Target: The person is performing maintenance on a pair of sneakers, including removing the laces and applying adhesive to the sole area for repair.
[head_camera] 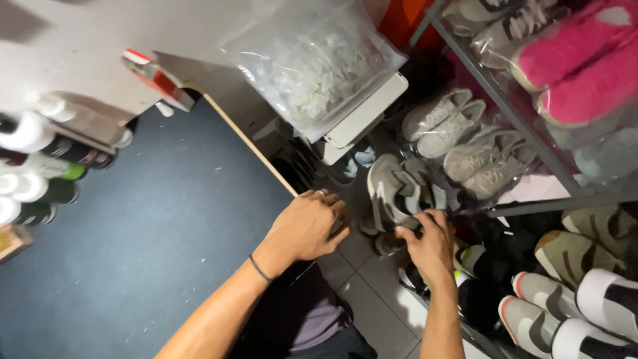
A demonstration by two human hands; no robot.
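The scene is dim overall, brightest on the pale wall in the upper left. Glare streaks the clear plastic bag (318, 63) at top centre. Lower right corners fall dark; frame edges look stretched and soft.

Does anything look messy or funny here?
Yes. A clear plastic bag of pale scraps hangs over a white box, and shoes crowd the floor below. The right hand grips a grey shoe there; the left hand rests at the table edge.
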